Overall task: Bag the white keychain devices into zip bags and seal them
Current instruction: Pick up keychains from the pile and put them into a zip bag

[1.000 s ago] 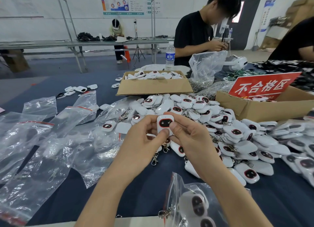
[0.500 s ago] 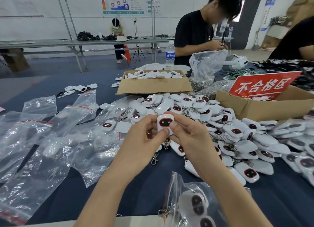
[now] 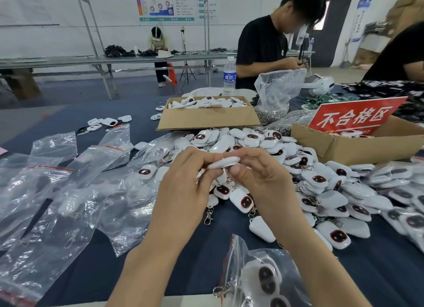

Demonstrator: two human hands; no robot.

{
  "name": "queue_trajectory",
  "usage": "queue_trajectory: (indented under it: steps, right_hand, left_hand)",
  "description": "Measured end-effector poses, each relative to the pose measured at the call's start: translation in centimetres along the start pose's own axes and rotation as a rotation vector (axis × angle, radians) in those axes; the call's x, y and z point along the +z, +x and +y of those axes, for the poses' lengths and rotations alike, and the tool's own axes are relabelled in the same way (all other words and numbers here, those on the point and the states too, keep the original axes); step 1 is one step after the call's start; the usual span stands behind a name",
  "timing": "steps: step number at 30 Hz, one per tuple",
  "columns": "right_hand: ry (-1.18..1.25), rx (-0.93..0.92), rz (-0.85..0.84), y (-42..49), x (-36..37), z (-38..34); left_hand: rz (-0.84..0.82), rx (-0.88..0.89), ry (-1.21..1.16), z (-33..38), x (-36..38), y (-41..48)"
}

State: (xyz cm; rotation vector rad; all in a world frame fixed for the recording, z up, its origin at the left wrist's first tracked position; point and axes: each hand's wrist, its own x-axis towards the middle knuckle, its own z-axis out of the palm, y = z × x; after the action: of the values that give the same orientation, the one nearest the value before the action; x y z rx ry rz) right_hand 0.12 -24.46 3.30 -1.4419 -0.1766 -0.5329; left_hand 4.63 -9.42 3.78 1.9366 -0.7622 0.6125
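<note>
My left hand point(image 3: 190, 180) and my right hand point(image 3: 259, 175) pinch one white keychain device point(image 3: 226, 162) between them, above the table's middle. The device is tilted flat, so only its white edge shows. A big pile of white keychain devices point(image 3: 298, 169) with dark red-rimmed screens spreads behind and right of my hands. Several clear zip bags point(image 3: 68, 192) with red seal strips lie on the left. A zip bag holding devices point(image 3: 263, 277) lies at the near edge, below my right forearm.
A cardboard box of white parts point(image 3: 206, 118) stands behind the pile. A second box with a red sign point(image 3: 353, 143) is at the right. A water bottle point(image 3: 229, 76) and a bag of metal rings point(image 3: 275, 95) stand farther back. Two people work across the table.
The device faced me upright with its dark screen showing; now both hands have tipped it flat, edge-on. My hands stay at about the same place.
</note>
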Motion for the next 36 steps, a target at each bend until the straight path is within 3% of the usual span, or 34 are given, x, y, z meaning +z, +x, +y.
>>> queue_trajectory:
  steps: [5,9,21,25,30,36]
  right_hand:
    - [0.034,0.001,-0.11,-0.3,0.1,-0.6]
    - [0.04,0.007,-0.068,-0.3,0.3,-0.5]
    - [0.113,0.046,-0.028,-0.2,0.6,-0.4]
    - [0.022,0.008,0.025,-0.2,0.9,-0.5]
    - [-0.277,-0.06,0.047,-0.2,1.3,-0.7]
    - [-0.301,-0.127,0.029,-0.1,0.8,-1.0]
  left_hand:
    - [0.048,0.025,0.084,-0.2,-0.5,0.0]
    - [0.047,0.082,0.126,0.1,-0.9,0.2]
    - [0.024,-0.006,0.088,0.5,-1.2,0.4]
    - [-0.047,-0.025,0.085,0.4,-1.1,0.3]
    - [-0.126,0.026,0.11,0.4,-0.7,0.0]
    - [-0.096,-0.078,-0.17,0.4,-0.7,0.3]
